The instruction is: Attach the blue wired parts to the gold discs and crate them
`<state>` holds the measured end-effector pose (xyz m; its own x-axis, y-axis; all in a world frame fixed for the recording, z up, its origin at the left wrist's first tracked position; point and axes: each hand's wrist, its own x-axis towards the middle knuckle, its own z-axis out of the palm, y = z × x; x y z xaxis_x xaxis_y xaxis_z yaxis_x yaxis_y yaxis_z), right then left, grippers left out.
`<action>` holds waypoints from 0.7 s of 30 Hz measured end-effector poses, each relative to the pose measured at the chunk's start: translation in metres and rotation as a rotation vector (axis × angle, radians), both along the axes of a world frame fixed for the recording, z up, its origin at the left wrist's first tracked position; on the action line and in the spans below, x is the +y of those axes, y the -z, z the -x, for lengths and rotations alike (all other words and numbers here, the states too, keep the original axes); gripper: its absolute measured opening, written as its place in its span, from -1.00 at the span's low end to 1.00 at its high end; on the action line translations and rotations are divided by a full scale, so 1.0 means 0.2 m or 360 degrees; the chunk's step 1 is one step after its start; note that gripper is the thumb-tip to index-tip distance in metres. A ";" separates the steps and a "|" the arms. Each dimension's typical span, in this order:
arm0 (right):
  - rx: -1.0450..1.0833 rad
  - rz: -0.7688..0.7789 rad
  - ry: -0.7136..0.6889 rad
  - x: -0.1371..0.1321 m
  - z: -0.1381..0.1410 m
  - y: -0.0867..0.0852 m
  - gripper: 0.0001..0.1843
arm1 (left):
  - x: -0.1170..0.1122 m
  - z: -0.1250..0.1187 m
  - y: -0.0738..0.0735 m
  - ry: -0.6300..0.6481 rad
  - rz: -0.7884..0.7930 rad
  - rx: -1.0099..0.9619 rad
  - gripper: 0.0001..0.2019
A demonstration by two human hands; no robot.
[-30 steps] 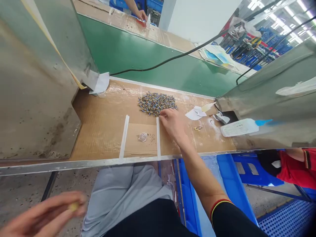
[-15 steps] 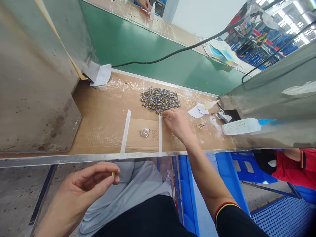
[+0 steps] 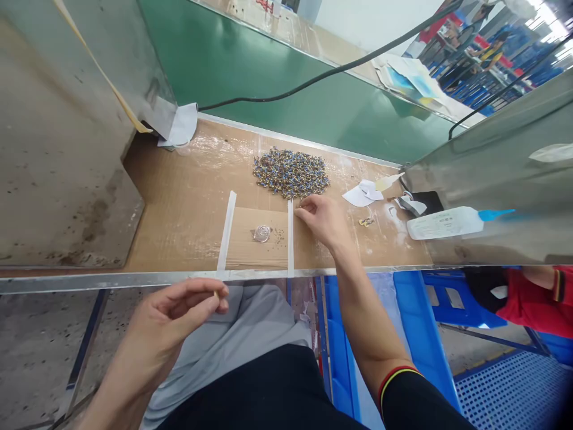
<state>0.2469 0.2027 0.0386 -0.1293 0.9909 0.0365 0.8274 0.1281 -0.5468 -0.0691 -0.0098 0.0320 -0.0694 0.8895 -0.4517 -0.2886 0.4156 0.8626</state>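
Observation:
A pile of small blue and gold metal parts [image 3: 290,174] lies on the cardboard-covered bench [image 3: 179,209]. My right hand [image 3: 321,218] rests on the bench just below the pile, fingers pinched together at its near edge; what they hold is too small to make out. My left hand [image 3: 179,316] hovers below the bench edge above my lap, thumb and forefinger pinched on a small gold part [image 3: 216,294]. A small clear round dish [image 3: 262,233] sits between two white tape strips [image 3: 226,230], with tiny specks beside it.
A white squeeze bottle with a blue tip [image 3: 447,222] lies at the right under a slanted metal panel [image 3: 501,179]. Paper scraps [image 3: 362,194] and a stray gold part [image 3: 366,222] lie nearby. A metal panel [image 3: 58,149] stands at left. A green conveyor belt [image 3: 290,107] runs behind. Another person's red sleeve [image 3: 537,298] shows at lower right.
My left hand has risen from the lower left corner toward the bench edge, pinching the gold part. My right hand drew slightly back from the pile.

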 end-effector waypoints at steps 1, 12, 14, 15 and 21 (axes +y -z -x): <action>0.0015 0.0017 0.0005 0.00 0.00 0.00 -0.90 | 0.03 0.00 0.01 0.0001 -0.0018 0.0003 -0.70; 0.0227 -0.0033 -0.0067 -0.09 -0.01 0.02 -0.85 | 0.20 -0.13 0.02 -0.0174 -0.0035 -0.0084 -0.60; 0.0353 -0.0075 -0.0062 -0.12 -0.03 0.03 -0.81 | 0.20 -0.15 0.02 -0.0208 -0.0026 -0.0090 -0.58; 0.0410 -0.0100 -0.0051 -0.14 -0.04 0.04 -0.80 | 0.20 -0.15 0.02 -0.0226 -0.0026 -0.0085 -0.58; 0.0852 -0.0077 0.0137 -0.25 -0.05 0.14 -0.78 | 0.19 -0.18 0.03 -0.0269 -0.0039 -0.0047 -0.64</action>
<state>0.2578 0.1526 0.0114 0.0016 0.9927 0.1205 0.4438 0.1072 -0.8897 -0.0338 0.0279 0.0257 -0.2061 0.8769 -0.4342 -0.3777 0.3380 0.8620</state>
